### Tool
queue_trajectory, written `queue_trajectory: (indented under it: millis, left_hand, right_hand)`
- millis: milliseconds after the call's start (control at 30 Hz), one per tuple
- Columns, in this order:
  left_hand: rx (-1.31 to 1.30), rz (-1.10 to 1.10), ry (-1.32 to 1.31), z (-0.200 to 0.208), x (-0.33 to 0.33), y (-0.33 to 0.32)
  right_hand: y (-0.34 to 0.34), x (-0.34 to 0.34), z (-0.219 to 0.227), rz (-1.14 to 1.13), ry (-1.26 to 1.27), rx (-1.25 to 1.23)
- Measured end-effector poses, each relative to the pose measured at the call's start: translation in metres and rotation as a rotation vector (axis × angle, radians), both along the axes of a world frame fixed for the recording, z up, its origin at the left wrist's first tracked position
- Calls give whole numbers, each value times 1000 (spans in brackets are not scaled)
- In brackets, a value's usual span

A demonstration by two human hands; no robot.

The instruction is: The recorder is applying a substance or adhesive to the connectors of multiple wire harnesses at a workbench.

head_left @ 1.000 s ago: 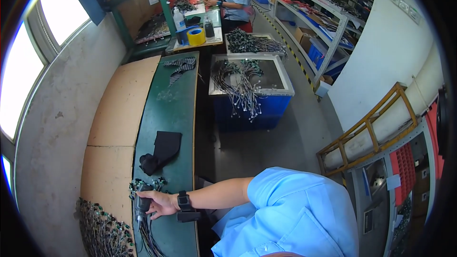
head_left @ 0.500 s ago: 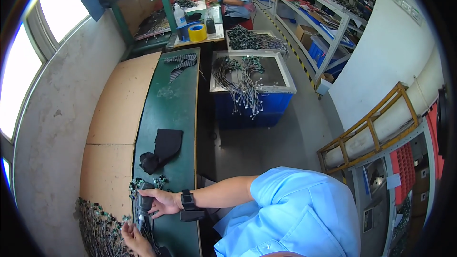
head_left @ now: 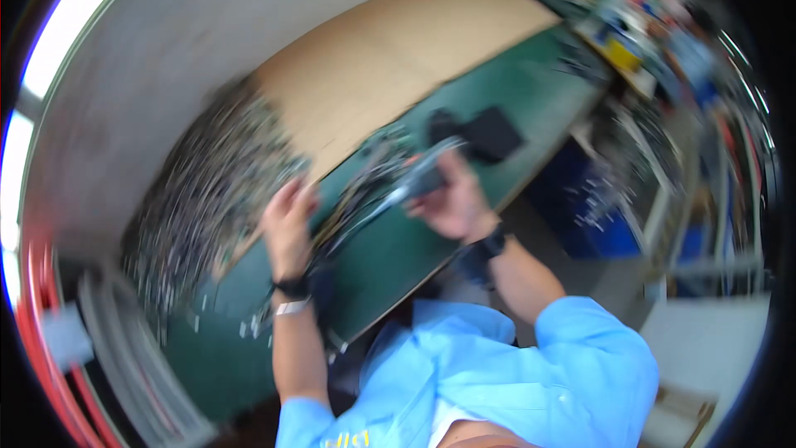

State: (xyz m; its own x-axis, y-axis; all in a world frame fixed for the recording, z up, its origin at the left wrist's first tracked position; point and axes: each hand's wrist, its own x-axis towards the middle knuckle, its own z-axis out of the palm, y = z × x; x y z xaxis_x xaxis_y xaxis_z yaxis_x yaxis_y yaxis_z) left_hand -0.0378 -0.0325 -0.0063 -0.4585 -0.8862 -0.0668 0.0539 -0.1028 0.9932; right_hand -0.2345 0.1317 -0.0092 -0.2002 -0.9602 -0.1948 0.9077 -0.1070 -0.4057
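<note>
My right hand (head_left: 454,206) is wrapped round a dark grey hand tool (head_left: 427,176) with a pale, narrow nose; blur hides its exact kind. The nose points down and left, over the green table (head_left: 390,257). To the left, my left hand (head_left: 288,220) is raised with fingertips pinched on a small greenish circuit board (head_left: 296,168). A bundle of thin cables with small green boards (head_left: 377,162) lies on the table between the hands. Beyond my left hand spreads a large heap of similar cables (head_left: 224,174).
Brown board (head_left: 398,50) covers the table's wall side. A black cloth (head_left: 493,134) lies past my right hand. At the right, a blue bin (head_left: 543,191) stands beside the table with cables on top. Red and grey uprights (head_left: 50,348) rise at the left. A blurred person (head_left: 692,54) sits farther back.
The view has swung left and blurred, bringing both hands nearer the middle and showing the cable heap more fully. My right hand still holds the tool; my left still pinches a small piece.
</note>
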Motion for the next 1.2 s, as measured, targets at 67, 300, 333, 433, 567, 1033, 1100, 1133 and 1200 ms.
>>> queue_trajectory:
  millis: [67, 300, 333, 433, 567, 1033, 1100, 1133, 1200]
  left_hand:
    - [303, -79, 257, -11, 17, -6]
    - [447, -57, 417, -29, 32, -14]
    - [425, -92, 398, -30, 32, -12]
    - [389, -151, 364, -27, 33, -7]
    - [348, -150, 345, -20, 30, -7]
    - [168, 9, 226, -13, 23, 2]
    - [237, -22, 240, -9, 24, 3]
    - [347, -66, 300, -7, 26, 3]
    - [565, -156, 421, -2, 28, 4]
  right_hand:
    - [-26, 8, 21, -11, 113, -61]
    - [-142, 45, 26, -231, 815, -261]
    - [-149, 49, 18, -298, 1017, -278]
    - [-152, 62, 0, -252, 971, -282]
    - [-151, 58, -8, -147, 846, -270]
    - [-137, 67, -5, -95, 772, -245]
    - [-136, 66, 0, -34, 662, -269]
    - [-135, 66, 1, -4, 606, -281]
    - [-134, 65, 4, 13, 590, -275]
